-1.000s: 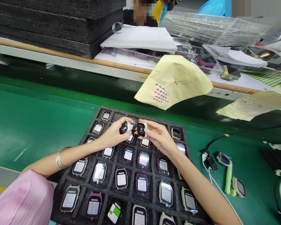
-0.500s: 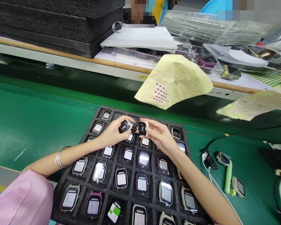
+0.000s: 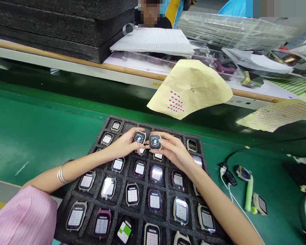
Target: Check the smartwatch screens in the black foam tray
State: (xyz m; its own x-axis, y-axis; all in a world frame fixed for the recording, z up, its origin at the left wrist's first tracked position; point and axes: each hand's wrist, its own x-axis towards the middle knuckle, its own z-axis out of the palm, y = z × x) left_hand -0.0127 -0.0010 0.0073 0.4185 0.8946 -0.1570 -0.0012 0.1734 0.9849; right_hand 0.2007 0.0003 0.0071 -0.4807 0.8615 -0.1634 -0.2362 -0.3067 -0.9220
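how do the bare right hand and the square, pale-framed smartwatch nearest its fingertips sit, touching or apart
Touching. The head view shows the bare right hand holding the square, pale-framed smartwatch, a fingertip overlapping the frame's right edge.

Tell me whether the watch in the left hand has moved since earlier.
Yes. Against the foam tray, the watch in the left hand has turned, its screen shifting slightly right to face the camera more.

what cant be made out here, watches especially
Head view: backs of the left held watch and right held watch, faced away.
Head view: near end of the foam tray, cut off by the bottom edge.
Head view: most of a tray watch, hidden by the right forearm.
Head view: marks on the far-right yellow sheet, too small.
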